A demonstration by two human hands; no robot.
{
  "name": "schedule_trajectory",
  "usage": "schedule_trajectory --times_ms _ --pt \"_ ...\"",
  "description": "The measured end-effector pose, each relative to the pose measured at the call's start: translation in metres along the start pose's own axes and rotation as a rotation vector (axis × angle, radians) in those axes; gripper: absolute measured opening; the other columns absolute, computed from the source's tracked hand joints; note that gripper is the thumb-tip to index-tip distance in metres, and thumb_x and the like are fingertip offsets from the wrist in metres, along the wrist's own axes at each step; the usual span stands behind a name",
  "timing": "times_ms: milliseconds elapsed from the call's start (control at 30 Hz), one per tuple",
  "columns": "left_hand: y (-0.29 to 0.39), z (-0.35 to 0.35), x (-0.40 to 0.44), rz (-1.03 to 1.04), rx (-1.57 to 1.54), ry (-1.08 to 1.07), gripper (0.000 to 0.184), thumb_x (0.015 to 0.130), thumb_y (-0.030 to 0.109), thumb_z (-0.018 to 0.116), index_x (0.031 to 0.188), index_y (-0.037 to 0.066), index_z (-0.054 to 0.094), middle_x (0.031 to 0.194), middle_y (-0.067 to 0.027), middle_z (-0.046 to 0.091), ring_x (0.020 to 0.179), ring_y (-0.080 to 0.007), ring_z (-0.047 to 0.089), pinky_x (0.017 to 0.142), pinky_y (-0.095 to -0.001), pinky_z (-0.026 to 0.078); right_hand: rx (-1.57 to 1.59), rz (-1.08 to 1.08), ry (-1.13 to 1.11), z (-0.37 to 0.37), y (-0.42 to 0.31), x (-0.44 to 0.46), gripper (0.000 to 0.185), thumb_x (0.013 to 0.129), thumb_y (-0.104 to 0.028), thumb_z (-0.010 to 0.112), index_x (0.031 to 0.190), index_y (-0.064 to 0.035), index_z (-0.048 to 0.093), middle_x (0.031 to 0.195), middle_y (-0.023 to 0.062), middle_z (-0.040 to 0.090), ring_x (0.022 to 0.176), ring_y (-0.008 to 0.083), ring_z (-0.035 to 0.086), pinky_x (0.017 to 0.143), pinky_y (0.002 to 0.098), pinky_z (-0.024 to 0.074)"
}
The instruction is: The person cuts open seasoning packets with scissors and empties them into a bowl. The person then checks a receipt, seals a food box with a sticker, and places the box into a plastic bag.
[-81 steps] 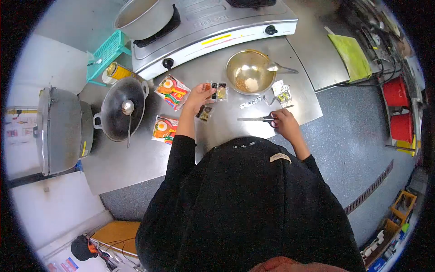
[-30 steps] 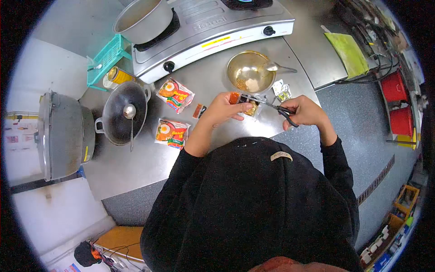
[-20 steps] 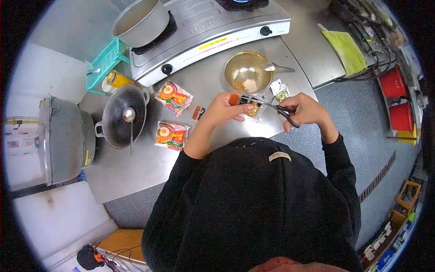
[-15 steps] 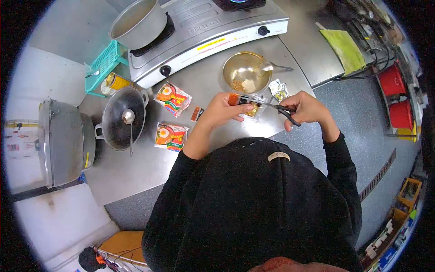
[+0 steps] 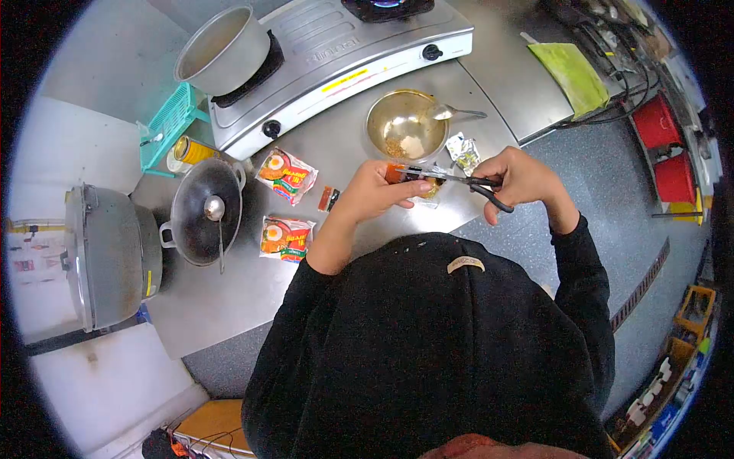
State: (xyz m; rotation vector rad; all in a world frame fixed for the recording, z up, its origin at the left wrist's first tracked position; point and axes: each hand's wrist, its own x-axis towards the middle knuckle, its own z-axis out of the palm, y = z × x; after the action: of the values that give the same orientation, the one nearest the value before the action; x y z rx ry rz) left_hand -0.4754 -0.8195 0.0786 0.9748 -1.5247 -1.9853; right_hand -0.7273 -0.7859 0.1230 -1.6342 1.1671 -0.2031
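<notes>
My left hand (image 5: 375,191) pinches a seasoning sachet (image 5: 395,174) with orange and dark parts. In my right hand (image 5: 524,180) is a pair of black-handled scissors (image 5: 493,197), whose blades point left and lie at the sachet. Whether the blades have cut through it, I cannot tell. Just beyond my hands stands a metal bowl (image 5: 375,126) with pale powder and brown bits in it and a spoon (image 5: 459,113) resting on its rim. A torn foil packet (image 5: 462,153) lies right of the bowl. Another clear-and-gold packet (image 5: 432,191) is partly hidden beneath the scissors.
Two instant noodle packs (image 5: 286,176) and a similar sachet (image 5: 329,199) lie on the steel counter to the left. Beyond them are a wok (image 5: 191,199) with a ladle (image 5: 215,208) and a large lidded pot (image 5: 115,252). A gas stove (image 5: 344,84) carries a saucepan (image 5: 225,50).
The scissors' blades have moved left, from beside the sachet's right end to over it. The view has shifted slightly; both hands keep their holds.
</notes>
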Motion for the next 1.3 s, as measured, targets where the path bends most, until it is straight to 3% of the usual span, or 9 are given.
schedule_trajectory --times_ms 133,200,433,500,733,833,900,967,1300 --pt "0.003 0.007 0.000 0.008 0.005 -0.031 0.027 0.073 0.022 0.068 0.092 0.003 0.062 0.079 -0.0023 0.063 0.067 -0.0066 0.057 0.054 -0.0204 0.048 -0.050 -0.042 -0.022 -0.004 -0.003 -0.001 0.040 0.047 -0.013 0.082 0.074 -0.0021 0.056 0.052 -0.0046 0.045 0.045 0.0031 0.039 0.039 0.0210 0.0287" --pt "0.005 0.012 0.000 -0.018 -0.006 -0.038 0.030 0.073 0.013 0.066 0.098 -0.003 0.058 0.087 -0.0098 0.062 0.073 -0.0126 0.060 0.058 -0.0240 0.052 -0.168 -0.108 -0.020 -0.006 -0.008 -0.003 0.039 0.046 -0.012 0.082 0.074 -0.0019 0.056 0.052 -0.0040 0.047 0.044 0.0030 0.039 0.038 0.0208 0.0288" --pt "0.012 0.010 -0.001 0.032 -0.013 -0.035 0.031 0.073 0.012 0.067 0.099 -0.003 0.057 0.088 -0.0104 0.062 0.074 -0.0130 0.060 0.057 -0.0236 0.052 0.062 -0.029 -0.042 -0.008 -0.010 -0.007 0.040 0.045 -0.011 0.082 0.074 -0.0013 0.057 0.050 -0.0031 0.048 0.041 0.0043 0.042 0.037 0.0208 0.0307" --pt "0.014 0.013 -0.002 0.062 -0.017 -0.037 0.022 0.073 0.018 0.068 0.088 0.002 0.063 0.076 -0.0020 0.062 0.064 -0.0058 0.055 0.053 -0.0199 0.047 0.104 -0.003 -0.034 -0.010 -0.012 -0.009 0.039 0.045 -0.011 0.082 0.074 -0.0012 0.057 0.049 -0.0033 0.048 0.041 0.0043 0.042 0.037 0.0210 0.0309" --pt "0.016 0.022 0.000 0.030 0.031 -0.048 0.023 0.072 0.017 0.069 0.087 0.001 0.063 0.075 -0.0024 0.062 0.063 -0.0062 0.055 0.052 -0.0194 0.046 -0.058 -0.036 -0.042 -0.016 -0.027 -0.014 0.039 0.044 -0.015 0.083 0.071 -0.0031 0.057 0.048 -0.0027 0.049 0.042 0.0049 0.044 0.037 0.0212 0.0321" --pt "0.018 0.021 0.001 0.018 0.013 -0.062 0.030 0.072 0.012 0.067 0.097 -0.003 0.058 0.086 -0.0098 0.063 0.074 -0.0142 0.060 0.058 -0.0243 0.052 -0.125 -0.038 -0.037 -0.019 -0.028 -0.015 0.037 0.046 -0.019 0.082 0.073 -0.0038 0.060 0.048 -0.0014 0.049 0.042 0.0066 0.045 0.039 0.0223 0.0327" --pt "0.021 0.024 0.000 0.076 -0.003 -0.027 0.023 0.071 0.016 0.069 0.088 0.001 0.063 0.074 -0.0030 0.061 0.061 -0.0065 0.054 0.052 -0.0193 0.046 -0.128 -0.024 -0.040 -0.019 -0.027 -0.015 0.037 0.049 -0.023 0.080 0.075 -0.0043 0.062 0.048 -0.0003 0.050 0.043 0.0081 0.046 0.040 0.0234 0.0334" --pt "0.019 0.023 0.000 0.073 -0.006 -0.036 0.023 0.071 0.016 0.069 0.088 0.001 0.063 0.074 -0.0029 0.061 0.061 -0.0064 0.054 0.052 -0.0191 0.046 -0.039 0.008 -0.032 -0.017 -0.025 -0.015 0.036 0.046 -0.017 0.082 0.066 -0.0033 0.055 0.047 -0.0033 0.048 0.042 0.0052 0.044 0.038 0.0214 0.0317" --pt "0.018 0.032 0.000 0.022 0.011 0.007 0.021 0.072 0.016 0.069 0.088 0.002 0.063 0.075 -0.0027 0.062 0.061 -0.0066 0.055 0.052 -0.0206 0.048 -0.330 -0.147 0.000 -0.019 -0.038 -0.017 0.037 0.046 -0.022 0.081 0.069 -0.0055 0.058 0.045 -0.0011 0.048 0.038 0.0072 0.044 0.038 0.0221 0.0321"
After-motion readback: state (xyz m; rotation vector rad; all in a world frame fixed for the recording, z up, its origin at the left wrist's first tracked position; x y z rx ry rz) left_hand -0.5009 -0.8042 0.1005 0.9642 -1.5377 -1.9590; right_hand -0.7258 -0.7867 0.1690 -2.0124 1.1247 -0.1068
